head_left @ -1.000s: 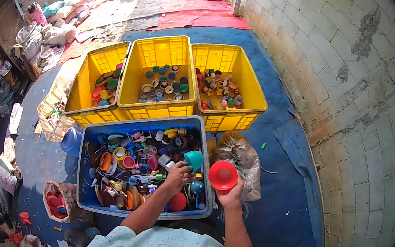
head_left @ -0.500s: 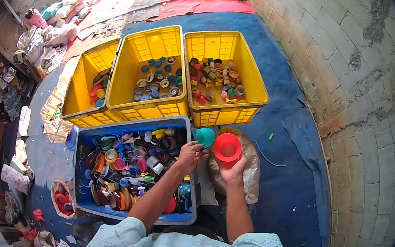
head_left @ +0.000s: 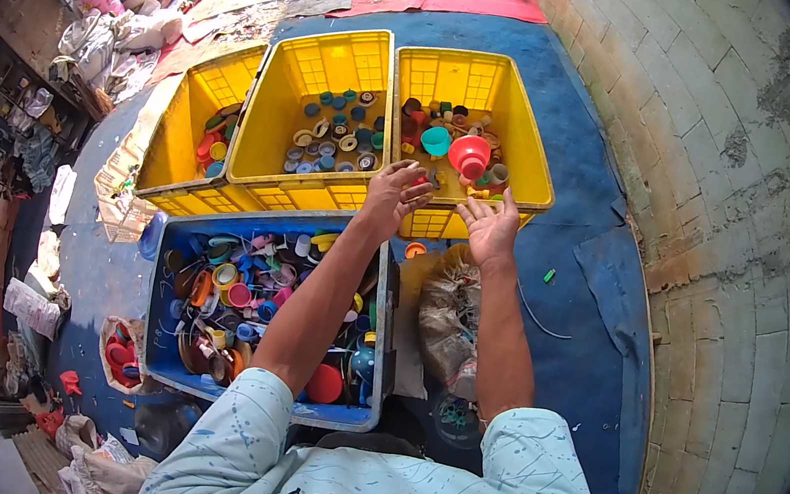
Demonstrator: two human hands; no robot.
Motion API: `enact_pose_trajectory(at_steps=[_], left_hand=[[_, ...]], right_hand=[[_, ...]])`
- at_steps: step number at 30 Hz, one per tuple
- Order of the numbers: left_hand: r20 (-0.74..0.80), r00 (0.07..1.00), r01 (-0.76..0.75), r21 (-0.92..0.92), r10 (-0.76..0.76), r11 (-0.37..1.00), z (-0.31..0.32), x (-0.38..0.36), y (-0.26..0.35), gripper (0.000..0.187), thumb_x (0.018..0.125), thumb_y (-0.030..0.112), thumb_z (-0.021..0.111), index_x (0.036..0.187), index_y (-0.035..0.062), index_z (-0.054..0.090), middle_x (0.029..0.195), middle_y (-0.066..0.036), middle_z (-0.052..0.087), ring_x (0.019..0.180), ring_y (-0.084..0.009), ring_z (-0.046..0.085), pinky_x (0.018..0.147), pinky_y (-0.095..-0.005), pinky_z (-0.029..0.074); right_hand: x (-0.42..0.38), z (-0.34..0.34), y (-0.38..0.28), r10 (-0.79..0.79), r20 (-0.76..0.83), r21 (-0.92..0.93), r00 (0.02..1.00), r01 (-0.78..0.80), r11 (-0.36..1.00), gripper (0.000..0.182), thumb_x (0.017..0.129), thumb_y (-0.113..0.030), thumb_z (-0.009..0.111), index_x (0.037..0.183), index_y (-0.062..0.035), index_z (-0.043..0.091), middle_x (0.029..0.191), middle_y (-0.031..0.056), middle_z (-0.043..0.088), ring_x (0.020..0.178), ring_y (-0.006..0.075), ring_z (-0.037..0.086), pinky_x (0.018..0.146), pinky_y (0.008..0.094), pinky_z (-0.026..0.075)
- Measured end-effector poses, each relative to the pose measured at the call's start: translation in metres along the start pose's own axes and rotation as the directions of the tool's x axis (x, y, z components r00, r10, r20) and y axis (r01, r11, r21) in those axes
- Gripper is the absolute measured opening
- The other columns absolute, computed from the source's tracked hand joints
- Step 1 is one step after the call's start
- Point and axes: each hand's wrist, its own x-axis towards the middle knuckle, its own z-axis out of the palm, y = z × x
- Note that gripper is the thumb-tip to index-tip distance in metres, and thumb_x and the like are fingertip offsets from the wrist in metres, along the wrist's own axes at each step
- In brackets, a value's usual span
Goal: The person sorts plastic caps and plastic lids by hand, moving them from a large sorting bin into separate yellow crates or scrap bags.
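Two empty hands, left hand (head_left: 395,194) and right hand (head_left: 489,228), hung with fingers spread by the right yellow crate (head_left: 528,165). A teal cap (head_left: 435,141) and red cap (head_left: 469,154) sat over its contents. The blue bin (head_left: 165,316) remained heaped with unsorted lids.

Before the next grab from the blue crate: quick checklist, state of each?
1. Left hand empty: ok, fingers spread, nothing held.
2. Right hand empty: ok, palm open.
3. Red funnel-shaped lid inside the right yellow crate: ok.
4. Teal cap in the same crate: ok, beside the red one.
5. Both landed and at rest: cannot tell.
6. Blue crate stocked with mixed caps: ok, left forearm crosses over it.
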Motion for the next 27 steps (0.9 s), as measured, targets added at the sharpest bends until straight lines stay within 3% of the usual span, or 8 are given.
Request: enact_pose_trajectory(at_steps=[2, 5, 10, 15, 19, 21, 25, 27], left_hand=[[-0.063, 0.998, 0.001, 0.019, 0.0, 1.0, -0.02, -0.027, 0.002, 0.031, 0.093, 0.021, 0.061, 0.118, 0.0055, 0.052, 0.106, -0.007, 0.062, 0.089, -0.0195, 0.063, 0.082, -0.0369, 0.054], [-0.176, 0.984, -0.049, -0.054, 0.039, 0.997, -0.089, -0.086, -0.007, 0.024, 0.093, 0.022, 0.061, 0.111, 0.0066, 0.058, 0.099, -0.005, 0.064, 0.087, -0.0184, 0.063, 0.081, -0.0361, 0.053], [-0.617, 0.783, -0.092, 0.008, 0.077, 0.996, -0.233, -0.205, -0.031, 0.015, 0.09, 0.023, 0.064, 0.1, 0.0114, 0.063, 0.088, -0.001, 0.065, 0.072, -0.0118, 0.059, 0.069, -0.0284, 0.051], [-0.785, 0.61, -0.166, 0.012, 0.112, 0.986, -0.322, -0.29, -0.047, 0.009, 0.088, 0.019, 0.066, 0.094, 0.0127, 0.063, 0.08, 0.002, 0.064, 0.063, -0.009, 0.057, 0.059, -0.0251, 0.049], [-0.761, 0.649, -0.1, -0.05, 0.027, 0.994, -0.323, -0.298, -0.047, 0.013, 0.089, 0.019, 0.065, 0.099, 0.0117, 0.06, 0.081, -0.001, 0.063, 0.066, -0.0095, 0.056, 0.061, -0.0258, 0.049], [-0.701, 0.714, -0.047, -0.054, -0.004, 0.997, -0.313, -0.296, -0.042, 0.015, 0.09, 0.019, 0.065, 0.1, 0.0111, 0.059, 0.082, -0.001, 0.062, 0.067, -0.0096, 0.056, 0.061, -0.0265, 0.049], [-0.581, 0.813, 0.007, -0.052, -0.036, 0.999, -0.313, -0.298, -0.037, 0.015, 0.091, 0.017, 0.063, 0.102, 0.0079, 0.058, 0.086, -0.002, 0.063, 0.065, -0.0092, 0.057, 0.062, -0.0237, 0.05], [-0.562, 0.827, -0.002, -0.048, -0.025, 0.999, -0.325, -0.303, -0.039, 0.014, 0.092, 0.018, 0.062, 0.101, 0.0074, 0.059, 0.086, -0.001, 0.064, 0.064, -0.0049, 0.056, 0.062, -0.0212, 0.049]], right_hand=[[-0.006, -0.024, 0.008, 0.0, -0.015, -0.085, 1.0, -0.001, 0.996, 0.094, 0.09, -0.041, 0.059, 0.148, -0.0001, -0.002, 0.154, 0.0248, -0.007, 0.138, 0.0421, 0.024, 0.107, 0.0501, 0.034], [-0.037, -0.093, 0.032, 0.104, -0.059, -0.131, 0.993, -0.111, 0.985, 0.093, 0.09, -0.037, 0.06, 0.148, -0.0004, -0.001, 0.154, 0.0242, 0.001, 0.132, 0.0396, 0.036, 0.101, 0.0465, 0.041], [-0.121, -0.206, 0.076, 0.209, -0.372, -0.124, 0.904, -0.272, 0.954, 0.069, 0.089, -0.029, 0.058, 0.144, -0.0029, 0.025, 0.144, 0.0219, 0.033, 0.111, 0.0347, 0.053, 0.088, 0.0413, 0.048], [-0.181, -0.205, 0.104, -0.002, -0.426, -0.5, 0.905, -0.233, 0.834, 0.046, 0.088, -0.022, 0.059, 0.127, -0.0005, 0.044, 0.124, 0.0147, 0.051, 0.099, 0.0256, 0.057, 0.081, 0.0343, 0.048], [-0.18, -0.154, 0.118, -0.31, -0.231, -0.825, 0.922, -0.016, 0.565, 0.036, 0.089, -0.017, 0.059, 0.12, -0.0011, 0.051, 0.114, 0.0108, 0.057, 0.097, 0.0206, 0.057, 0.081, 0.0316, 0.048], [-0.174, -0.121, 0.13, -0.455, 0.01, -0.917, 0.89, 0.19, 0.351, 0.033, 0.089, -0.014, 0.058, 0.119, -0.0004, 0.053, 0.111, 0.0109, 0.059, 0.098, 0.02, 0.057, 0.084, 0.0326, 0.048], [-0.172, -0.04, 0.168, -0.492, 0.36, -0.912, 0.793, 0.411, -0.006, 0.032, 0.086, -0.009, 0.06, 0.116, 0.0001, 0.056, 0.107, 0.0124, 0.061, 0.093, 0.021, 0.06, 0.082, 0.0328, 0.049], [-0.175, -0.01, 0.199, -0.441, 0.362, -0.912, 0.821, 0.411, 0.018, 0.029, 0.085, -0.007, 0.062, 0.113, -0.0017, 0.058, 0.1, 0.0119, 0.063, 0.089, 0.0213, 0.062, 0.076, 0.0331, 0.05]])
